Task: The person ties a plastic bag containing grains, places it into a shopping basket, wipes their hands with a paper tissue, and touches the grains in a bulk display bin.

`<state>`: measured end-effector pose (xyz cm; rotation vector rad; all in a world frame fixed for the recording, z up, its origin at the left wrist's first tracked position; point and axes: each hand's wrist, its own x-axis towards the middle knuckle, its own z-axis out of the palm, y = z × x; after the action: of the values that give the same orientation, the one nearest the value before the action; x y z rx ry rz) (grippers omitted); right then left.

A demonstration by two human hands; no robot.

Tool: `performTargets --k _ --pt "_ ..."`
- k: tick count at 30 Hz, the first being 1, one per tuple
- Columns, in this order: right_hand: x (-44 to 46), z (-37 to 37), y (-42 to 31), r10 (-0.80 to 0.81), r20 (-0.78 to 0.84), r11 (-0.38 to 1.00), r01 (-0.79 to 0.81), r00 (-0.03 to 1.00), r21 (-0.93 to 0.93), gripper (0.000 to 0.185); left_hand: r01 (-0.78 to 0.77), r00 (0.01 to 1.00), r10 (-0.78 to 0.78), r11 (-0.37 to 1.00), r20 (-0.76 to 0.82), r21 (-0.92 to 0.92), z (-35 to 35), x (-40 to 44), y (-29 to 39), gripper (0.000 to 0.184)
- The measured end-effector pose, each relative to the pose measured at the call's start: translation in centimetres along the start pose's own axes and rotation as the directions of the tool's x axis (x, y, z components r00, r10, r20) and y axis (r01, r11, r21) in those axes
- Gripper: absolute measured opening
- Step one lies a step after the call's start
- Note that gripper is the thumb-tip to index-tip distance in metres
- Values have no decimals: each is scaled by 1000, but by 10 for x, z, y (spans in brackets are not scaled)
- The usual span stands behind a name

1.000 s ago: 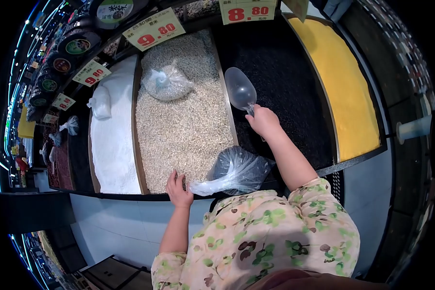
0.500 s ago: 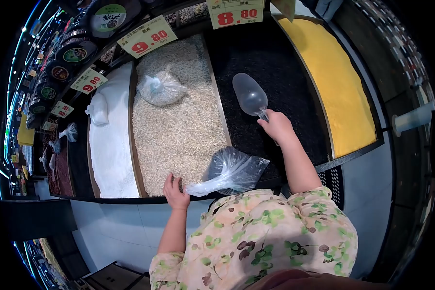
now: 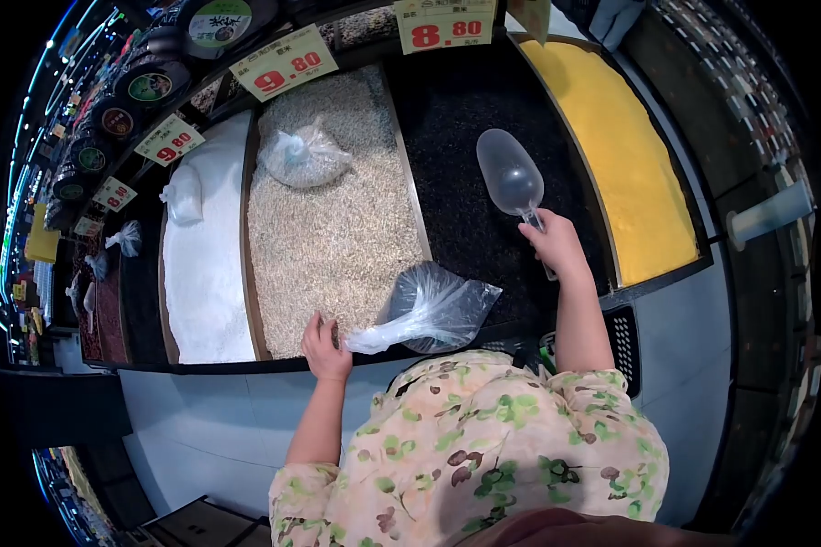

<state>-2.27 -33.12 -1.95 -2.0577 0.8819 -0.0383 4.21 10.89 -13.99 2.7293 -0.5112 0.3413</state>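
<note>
Clear scoop (image 3: 512, 173), handle (image 3: 530, 217) in right grip (image 3: 558, 242), bowl (image 3: 506, 164) just beyond

Just one head cam here, super wide fisheye, looking forward and steeply down. The wearer's shirt (image 3: 483, 438) fills the near end up close, bins (image 3: 219, 368) stretch left to right mid-view, price signs (image 3: 283, 62) sit far.

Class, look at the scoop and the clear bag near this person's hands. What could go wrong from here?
1. The clear bag lies by the front edge of the bins, so a nudge might send it over.
2. The right hand holds the scoop above black grain; with pale grain and yellow grain either side, a careless swing might mix them.
</note>
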Motion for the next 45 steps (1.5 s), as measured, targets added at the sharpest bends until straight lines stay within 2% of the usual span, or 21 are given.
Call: performTargets --k 5,10,12,16,20,21,28,33,36,42,43,45 --pt "-13 20 3 -160 -18 986 159 987 -44 37 -10 999 10 1000 -39 -10 -2 1 2 35" --pt "-25 54 -2 -152 129 972 172 980 -158 36 0 1000 0 1000 -15 -13 -2 0 0 34" --pt "-28 62 -4 -152 150 959 182 977 -218 36 -5 1000 5 1000 -16 -16 0 0 -1 34" --pt "-34 61 -2 -75 112 968 99 991 -231 37 -26 999 25 999 -38 -22 -1 -1 -2 34" --pt "-45 44 4 66 110 997 -63 992 -32 34 -32 999 31 999 -41 -24 2 -3 -5 38" --pt "-45 42 11 34 80 999 -33 996 -8 32 -36 998 35 999 -44 -27 3 -3 -5 38" --pt "-71 19 25 132 70 975 -143 989 171 29 -51 998 50 998 -31 -39 -1 -2 -5 37" --pt "-85 12 43 118 105 918 -148 988 368 21 -45 999 45 998 -8 -47 -2 -3 -5 36" --pt "-92 9 53 63 174 868 -140 983 476 22 -54 999 53 997 -10 -53 -3 -4 -5 36" --pt "-120 13 43 31 224 669 -187 974 719 31 -74 997 73 994 -12 -84 -6 -4 -4 37" --pt "-121 14 46 39 249 626 -218 968 749 38 -79 997 77 993 -16 -84 -6 -4 -4 37" --pt "-127 15 54 -73 317 342 -275 946 899 41 -92 996 90 992 -27 -83 -6 -5 -5 36"
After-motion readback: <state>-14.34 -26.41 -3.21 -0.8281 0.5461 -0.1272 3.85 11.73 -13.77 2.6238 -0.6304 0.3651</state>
